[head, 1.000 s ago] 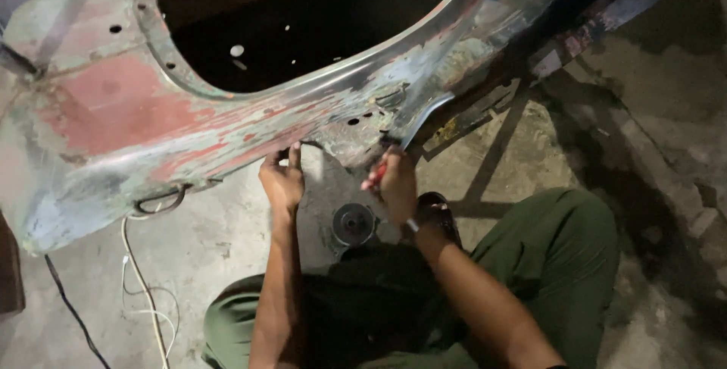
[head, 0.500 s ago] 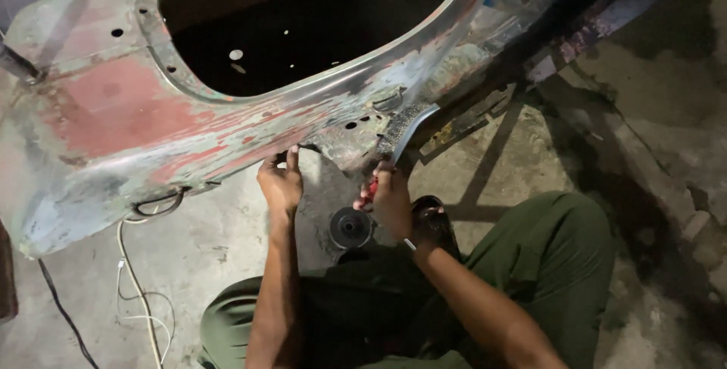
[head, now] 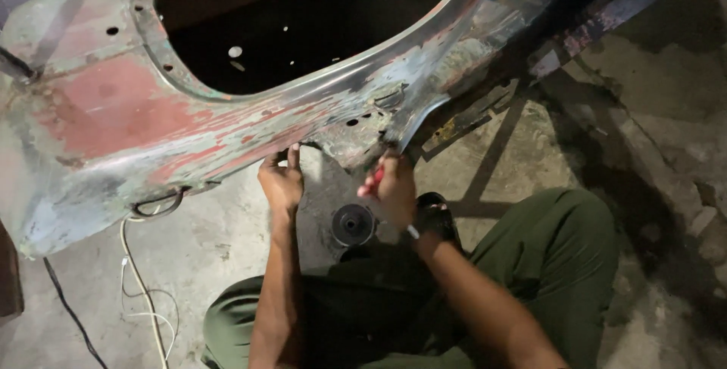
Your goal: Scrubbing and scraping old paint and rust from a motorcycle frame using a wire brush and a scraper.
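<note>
left hand (head: 282,182): fingers hooked on lower edge of rusty car body panel (head: 113,119), panel at 12 o'clock
right hand (head: 392,189): closed round red-handled tool (head: 376,178), tip up at panel edge
grinder disc (head: 353,224): on floor, 6 o'clock of both hands
white cable (head: 140,282): 8 o'clock

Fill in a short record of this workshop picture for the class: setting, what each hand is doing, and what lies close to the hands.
Setting: concrete floor, seen from above by a squatting person in green trousers
Main object: worn car body panel, patchy red and grey paint, large opening
Left hand: gripping the panel's lower edge
Right hand: closed on a red-handled tool held to that edge; its tip is hidden
Nearby: round grinder disc on the floor between the hands; white cable at left
</note>
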